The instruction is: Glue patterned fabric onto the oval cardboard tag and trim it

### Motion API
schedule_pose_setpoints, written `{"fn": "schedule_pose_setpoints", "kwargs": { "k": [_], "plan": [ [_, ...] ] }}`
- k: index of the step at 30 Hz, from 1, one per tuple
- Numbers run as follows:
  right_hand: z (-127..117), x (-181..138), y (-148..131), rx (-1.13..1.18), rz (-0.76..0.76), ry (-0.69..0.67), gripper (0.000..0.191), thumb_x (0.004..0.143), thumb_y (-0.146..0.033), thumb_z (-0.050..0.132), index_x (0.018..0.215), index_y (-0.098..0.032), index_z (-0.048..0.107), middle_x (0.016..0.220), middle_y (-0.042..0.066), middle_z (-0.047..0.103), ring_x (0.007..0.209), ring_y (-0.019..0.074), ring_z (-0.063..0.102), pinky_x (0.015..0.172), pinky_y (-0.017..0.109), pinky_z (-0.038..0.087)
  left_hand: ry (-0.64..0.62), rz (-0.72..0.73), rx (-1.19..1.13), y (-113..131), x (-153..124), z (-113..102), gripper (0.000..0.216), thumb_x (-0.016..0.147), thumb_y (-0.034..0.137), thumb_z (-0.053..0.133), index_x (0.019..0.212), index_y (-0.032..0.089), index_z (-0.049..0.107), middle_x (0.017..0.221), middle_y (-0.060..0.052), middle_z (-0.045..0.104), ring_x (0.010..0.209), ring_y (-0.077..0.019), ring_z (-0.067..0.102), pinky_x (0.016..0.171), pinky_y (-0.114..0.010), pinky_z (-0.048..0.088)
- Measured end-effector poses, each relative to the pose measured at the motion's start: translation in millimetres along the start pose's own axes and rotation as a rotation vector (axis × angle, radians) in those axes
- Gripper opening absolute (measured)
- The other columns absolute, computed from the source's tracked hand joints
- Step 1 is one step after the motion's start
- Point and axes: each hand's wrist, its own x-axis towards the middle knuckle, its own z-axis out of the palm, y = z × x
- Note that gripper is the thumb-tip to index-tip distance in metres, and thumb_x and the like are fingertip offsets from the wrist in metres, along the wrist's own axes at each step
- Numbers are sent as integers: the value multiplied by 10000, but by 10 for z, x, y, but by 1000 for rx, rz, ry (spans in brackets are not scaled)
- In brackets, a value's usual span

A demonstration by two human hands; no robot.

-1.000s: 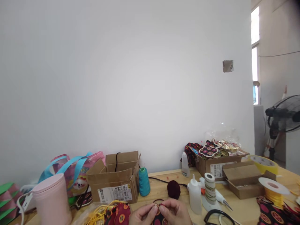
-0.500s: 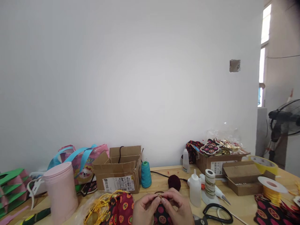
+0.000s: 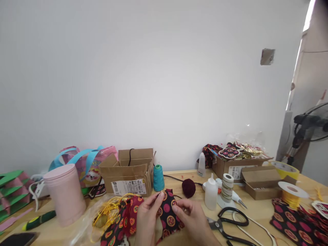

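Two-handed, holding dark patterned cloth (image 3: pixel 169 216) roughly lengthwise from near to far, between left hand (image 3: pixel 149 211) and right hand (image 3: pixel 190 212), with fingertips (image 3: pixel 175 208) clamped on opposite edges

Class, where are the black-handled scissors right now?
In the head view, the scissors lie on the table at lower right, beside the right hand and nearer the camera than the white squeeze bottle.

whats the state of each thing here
cloth, between both hands
left hand, pinching cloth
right hand, pinching cloth
scissors, handles apart
pink jar, lid on
left carton, flaps open
right carton, heaped full
small box, lid open
squeeze bottle, upright
thread cone, upright
phone, screen dark
fan, can't tell if spinning
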Motion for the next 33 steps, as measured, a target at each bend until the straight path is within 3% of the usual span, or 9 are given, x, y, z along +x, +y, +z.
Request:
{"fn": "schedule_pose_setpoints", "kwargs": {
  "k": [4,12,18,23,28,33],
  "plan": [
    [-43,46,82,50,41,22,310,619,-440,665,630,-132,698,556,22,664,503,148,564,491,243,442,-101,-115,-69,-30,10,5,305,558,330,697,779,120,690,725,-97,716,680,-219,637,690,-342,485],
    [-81,63,159,221,158,-122,364,523,-385,751,779,-133,692,658,51,708,560,168,637,559,285,487,-145,-205,-190,-26,-34,14,257,617,290,667,813,123,660,692,-74,719,648,-193,654,664,-310,498],
    [-110,97,132,269,206,4,406,461,-381,780,756,-131,656,571,12,690,474,121,603,503,239,465,-236,-260,-259,-34,-66,73,305,593,206,693,870,98,626,728,-114,719,681,-223,660,658,-334,507],
    [-77,87,162,285,282,38,425,360,-360,811,650,-116,617,507,0,654,404,95,556,436,214,434,-207,-235,-270,-34,-66,65,259,611,210,681,839,108,615,721,-100,722,674,-217,663,638,-324,514],
    [-112,120,186,296,322,72,431,327,-355,816,622,-119,607,507,5,650,387,102,543,430,230,429,-180,-208,-261,-60,-33,94,352,520,195,740,837,110,613,715,-101,724,678,-226,664,635,-311,515],
    [-102,140,181,334,309,89,463,256,-287,834,634,-129,618,579,21,685,473,119,578,479,230,436,-185,-198,-242,-69,-39,97,394,510,166,744,870,100,596,752,-123,721,715,-241,660,646,-320,512]
  ]
}}
